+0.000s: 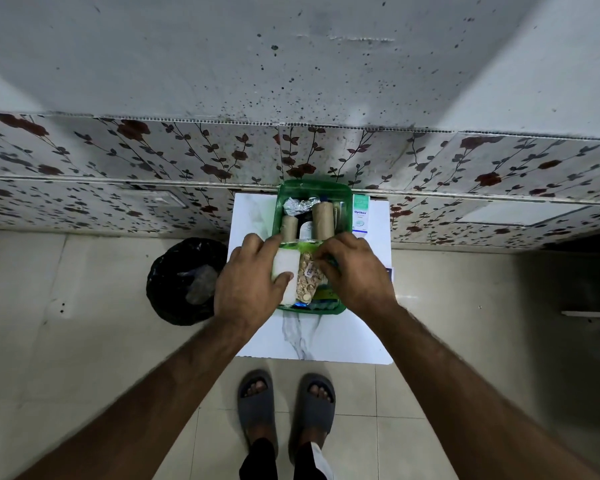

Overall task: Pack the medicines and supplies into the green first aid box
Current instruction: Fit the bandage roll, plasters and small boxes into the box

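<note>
Our left grip (248, 282) closes on a white pack (286, 271), thumb and fingers around it, at the near end of the green first aid box (310, 188) on the white worktop (312, 341). Our right grip (352, 268) pinches a bag of tan tablets (305, 282) beside that pack, while brown rolls (323, 220) fill the far end and an Optibex carton (360, 214) stands just outside.

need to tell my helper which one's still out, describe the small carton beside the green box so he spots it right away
Find the white marble-patterned table against the floral wall, with the green first aid box on it. Just outside the box's right wall stands a slim white-and-teal carton, the only printed carton outside the box.
</note>
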